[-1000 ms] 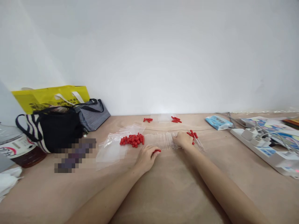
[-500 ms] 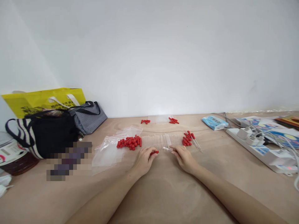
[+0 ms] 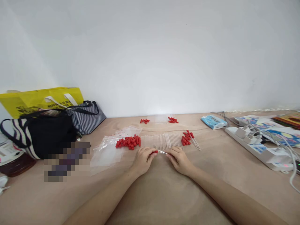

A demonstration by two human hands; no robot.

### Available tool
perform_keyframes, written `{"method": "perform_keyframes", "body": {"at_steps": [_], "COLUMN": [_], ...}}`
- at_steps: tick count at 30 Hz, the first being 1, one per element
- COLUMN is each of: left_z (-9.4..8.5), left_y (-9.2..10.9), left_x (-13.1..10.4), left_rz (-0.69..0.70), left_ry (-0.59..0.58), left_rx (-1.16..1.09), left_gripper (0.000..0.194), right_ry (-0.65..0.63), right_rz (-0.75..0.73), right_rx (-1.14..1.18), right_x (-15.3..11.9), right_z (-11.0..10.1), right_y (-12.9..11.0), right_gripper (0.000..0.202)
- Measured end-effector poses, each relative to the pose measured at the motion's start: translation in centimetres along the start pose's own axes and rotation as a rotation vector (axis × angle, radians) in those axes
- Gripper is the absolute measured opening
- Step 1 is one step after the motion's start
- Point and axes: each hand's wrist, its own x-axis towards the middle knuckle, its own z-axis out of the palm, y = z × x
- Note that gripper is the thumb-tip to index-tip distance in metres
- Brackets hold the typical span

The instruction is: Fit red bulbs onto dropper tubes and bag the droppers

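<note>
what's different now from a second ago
The right hand has moved from the row of clear sticks toward the left hand, bringing one thin clear stick up to the red piece held there. The left hand keeps its grip; the red pile and blue packet stay put.

You see plain red, rounded caps point(image 3: 128, 142); clear, thin sticks point(image 3: 161, 140); a light-brown, flat bench point(image 3: 150, 197); a yellow carrier bag point(image 3: 37, 99) with dark print; and a fabric pouch point(image 3: 86, 120) striped dark and white.

Bare left hand point(image 3: 142, 160), bare right hand point(image 3: 180, 160), bare forearms point(image 3: 105, 193) (small spot point(image 3: 128, 175), left wrist point(image 3: 133, 171))
</note>
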Motion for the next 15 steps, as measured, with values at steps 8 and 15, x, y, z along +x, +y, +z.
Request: {"method": "perform_keyframes", "body": {"at_steps": [8,15], "left_z": [-0.18,-0.33], "left_y": [0.27,0.52], "left_x": [-0.04,-0.31], "left_rz": [0.023,0.131], "left_ry": [0.018,0.010], "left_rx": [-0.029,-0.005], "left_gripper": [0.020,0.023], "right_ry": [-0.025,-0.039], "right_rz": [-0.070,-0.148], "right_rx": [-0.039,-0.116], "right_x": [-0.12,-0.15], "right_z": [-0.13,-0.63], "right_y": [-0.69,-0.43], "right_gripper": [0.020,0.025]}}
